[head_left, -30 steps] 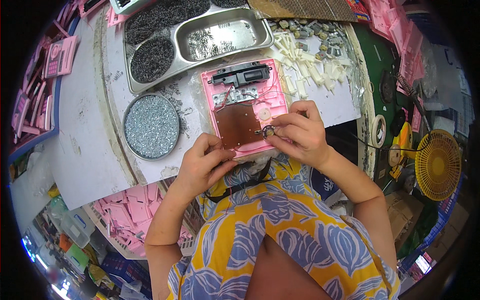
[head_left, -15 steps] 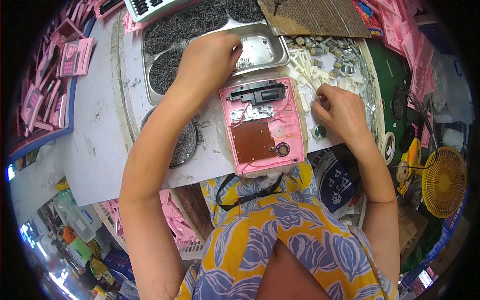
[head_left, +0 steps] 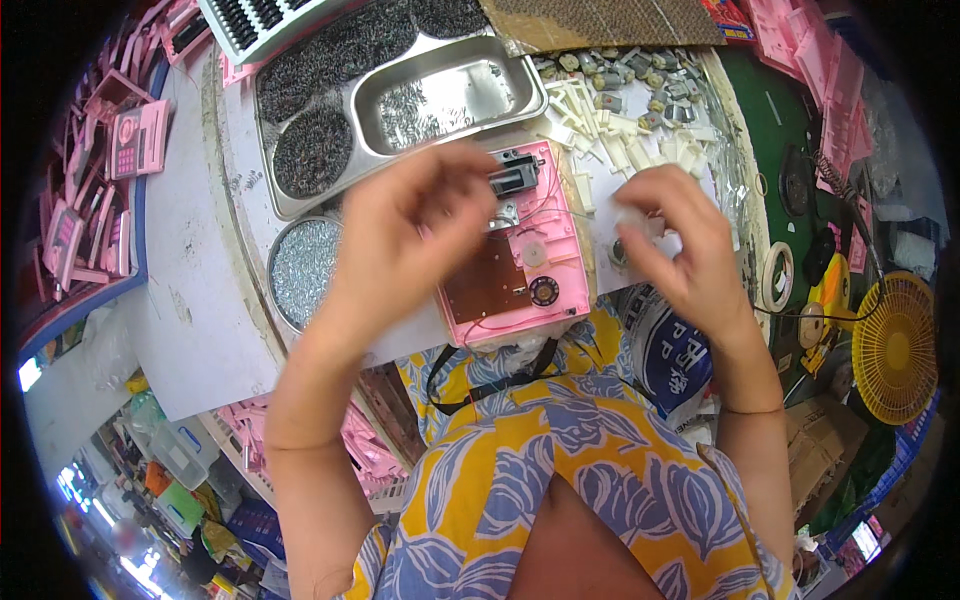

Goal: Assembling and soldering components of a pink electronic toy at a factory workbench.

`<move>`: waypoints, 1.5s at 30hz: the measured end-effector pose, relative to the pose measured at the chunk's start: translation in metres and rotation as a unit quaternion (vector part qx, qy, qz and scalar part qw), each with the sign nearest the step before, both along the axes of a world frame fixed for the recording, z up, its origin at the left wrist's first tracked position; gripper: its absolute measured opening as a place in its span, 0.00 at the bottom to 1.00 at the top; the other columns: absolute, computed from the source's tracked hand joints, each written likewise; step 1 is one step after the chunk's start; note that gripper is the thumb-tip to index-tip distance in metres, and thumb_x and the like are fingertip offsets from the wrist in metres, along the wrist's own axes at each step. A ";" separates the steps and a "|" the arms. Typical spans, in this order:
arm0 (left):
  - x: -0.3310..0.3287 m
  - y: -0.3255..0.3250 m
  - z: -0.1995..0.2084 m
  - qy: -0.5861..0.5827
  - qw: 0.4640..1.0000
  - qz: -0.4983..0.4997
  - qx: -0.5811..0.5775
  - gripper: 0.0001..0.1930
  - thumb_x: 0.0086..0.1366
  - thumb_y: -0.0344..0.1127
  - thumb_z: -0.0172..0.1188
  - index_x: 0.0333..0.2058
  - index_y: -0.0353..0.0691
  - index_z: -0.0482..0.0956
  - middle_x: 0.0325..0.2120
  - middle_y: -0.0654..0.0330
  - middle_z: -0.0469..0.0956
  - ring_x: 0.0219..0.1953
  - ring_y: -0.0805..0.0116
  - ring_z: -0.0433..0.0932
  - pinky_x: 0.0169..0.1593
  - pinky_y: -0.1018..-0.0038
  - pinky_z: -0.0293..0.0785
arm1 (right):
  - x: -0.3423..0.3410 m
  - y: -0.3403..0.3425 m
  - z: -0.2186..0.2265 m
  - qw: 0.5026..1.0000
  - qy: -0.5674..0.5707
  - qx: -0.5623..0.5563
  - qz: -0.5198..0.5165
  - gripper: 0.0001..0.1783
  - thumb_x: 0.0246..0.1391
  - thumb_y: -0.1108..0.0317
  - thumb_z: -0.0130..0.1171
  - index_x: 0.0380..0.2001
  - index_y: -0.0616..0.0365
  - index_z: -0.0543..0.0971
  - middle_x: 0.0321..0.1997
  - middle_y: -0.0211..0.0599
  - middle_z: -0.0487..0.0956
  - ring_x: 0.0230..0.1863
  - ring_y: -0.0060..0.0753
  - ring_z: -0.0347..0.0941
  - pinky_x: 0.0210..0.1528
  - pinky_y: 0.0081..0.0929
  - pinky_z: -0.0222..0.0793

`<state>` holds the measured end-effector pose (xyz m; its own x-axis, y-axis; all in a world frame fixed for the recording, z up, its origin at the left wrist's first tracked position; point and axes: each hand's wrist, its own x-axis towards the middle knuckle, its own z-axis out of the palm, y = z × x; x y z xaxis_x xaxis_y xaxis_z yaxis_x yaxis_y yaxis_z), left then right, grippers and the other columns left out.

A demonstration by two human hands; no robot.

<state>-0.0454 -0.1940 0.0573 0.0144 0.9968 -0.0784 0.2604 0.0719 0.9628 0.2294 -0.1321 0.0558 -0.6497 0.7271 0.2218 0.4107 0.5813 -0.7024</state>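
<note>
An open pink plastic housing (head_left: 570,270) lies in front of me. It carries a brown board (head_left: 490,285), a small round black part (head_left: 544,291), thin wires and a black mechanism (head_left: 517,175) at its far end. Over the housing's left far side hovers my left hand (head_left: 410,225), fingers bent and smeared by motion; whatever they hold does not show. My right hand (head_left: 695,240), to the right of the housing, has thumb and fingers curled together around something pale and blurred that I cannot make out. A small round container, partly hidden, sits below those fingers.
A metal tray (head_left: 540,105) with small dark springs stands beyond the housing; a round dish (head_left: 310,265) of tiny silvery pieces is at left. White plastic parts (head_left: 630,150) and small motors (head_left: 660,85) lie far right. A yellow fan (head_left: 895,348) stands at right.
My left hand has come back from the metal tray toward me, over the housing. My right hand has moved slightly nearer, away from the white plastic parts.
</note>
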 end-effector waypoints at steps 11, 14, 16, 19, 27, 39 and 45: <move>0.034 -0.073 -0.027 -0.429 0.875 0.014 -0.224 0.14 0.76 0.34 0.54 0.52 0.31 0.78 0.29 0.65 0.76 0.25 0.81 0.68 0.29 0.83 0.65 | -0.030 -0.027 0.008 0.982 0.059 0.077 0.160 0.17 0.42 0.76 0.72 0.40 0.62 0.82 0.39 0.40 0.81 0.34 0.40 0.79 0.35 0.33 0.76; 0.034 -0.076 -0.025 -0.371 0.896 -0.003 -0.245 0.12 0.74 0.32 0.56 0.49 0.30 0.79 0.26 0.67 0.76 0.25 0.82 0.69 0.29 0.82 0.66 | -0.029 -0.032 0.013 0.978 0.030 0.102 0.181 0.17 0.42 0.76 0.71 0.40 0.62 0.82 0.40 0.40 0.81 0.35 0.42 0.79 0.35 0.33 0.76; 0.037 -0.075 -0.020 -0.296 0.914 -0.038 -0.274 0.11 0.73 0.31 0.57 0.47 0.30 0.80 0.26 0.68 0.76 0.26 0.84 0.69 0.30 0.83 0.66 | -0.026 -0.041 0.009 0.976 0.020 0.093 0.198 0.18 0.42 0.76 0.70 0.40 0.62 0.82 0.41 0.40 0.81 0.36 0.43 0.79 0.36 0.33 0.77; 0.042 -0.079 -0.017 -0.251 0.924 -0.066 -0.282 0.09 0.71 0.31 0.60 0.43 0.31 0.81 0.27 0.70 0.77 0.28 0.87 0.71 0.31 0.83 0.67 | -0.009 -0.036 0.024 0.968 0.002 -0.032 0.249 0.17 0.44 0.76 0.70 0.41 0.63 0.82 0.43 0.42 0.82 0.37 0.45 0.80 0.37 0.33 0.77; 0.048 -0.031 -0.014 0.081 0.987 -0.136 -0.004 0.16 0.57 0.30 0.72 0.44 0.37 0.81 0.28 0.64 0.77 0.26 0.76 0.75 0.30 0.77 0.72 | 0.046 -0.042 -0.015 0.853 0.280 -0.436 -0.056 0.22 0.47 0.78 0.75 0.46 0.71 0.80 0.45 0.42 0.82 0.45 0.29 0.81 0.46 0.23 0.77; 0.064 -0.036 -0.048 0.276 0.938 -0.070 0.200 0.08 0.56 0.31 0.69 0.32 0.40 0.79 0.25 0.60 0.76 0.25 0.59 0.79 0.27 0.66 0.74 | 0.023 -0.013 -0.018 0.974 0.133 -0.183 -0.009 0.18 0.45 0.81 0.73 0.43 0.66 0.84 0.40 0.36 0.81 0.34 0.22 0.74 0.38 0.20 0.70; 0.076 -0.031 -0.048 0.319 0.924 -0.087 0.193 0.06 0.57 0.32 0.66 0.31 0.42 0.78 0.25 0.60 0.75 0.26 0.60 0.79 0.27 0.67 0.76 | 0.014 -0.003 -0.023 0.969 0.168 -0.178 -0.018 0.18 0.44 0.79 0.73 0.42 0.64 0.85 0.39 0.35 0.81 0.33 0.22 0.74 0.37 0.20 0.69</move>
